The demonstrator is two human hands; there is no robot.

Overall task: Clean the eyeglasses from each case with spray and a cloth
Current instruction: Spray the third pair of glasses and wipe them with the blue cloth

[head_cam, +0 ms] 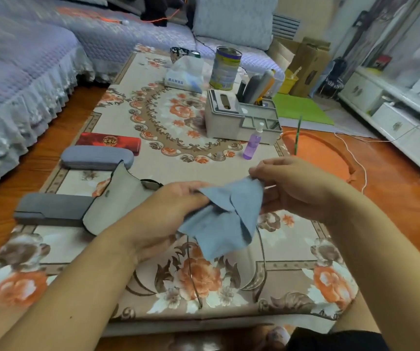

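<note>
While both hands work above the near counter [153, 158], the left hand [178, 201] and right hand [287, 183] pinch a soft blue cleaning cloth [229, 214] wrapped round thin wire-framed eyeglasses [260, 239], whose temples hang below. Best rub each lens gently through the cloth, supporting the frame so nothing bends.

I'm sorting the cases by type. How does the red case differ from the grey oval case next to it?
The red case is glossy, boxy, with a gold emblem on its lid; the grey oval case is matte, plain, with rounded ends. The red case lies farther from the person, the grey one nearer. Both are closed, lying flat on the floral table cover.
</note>
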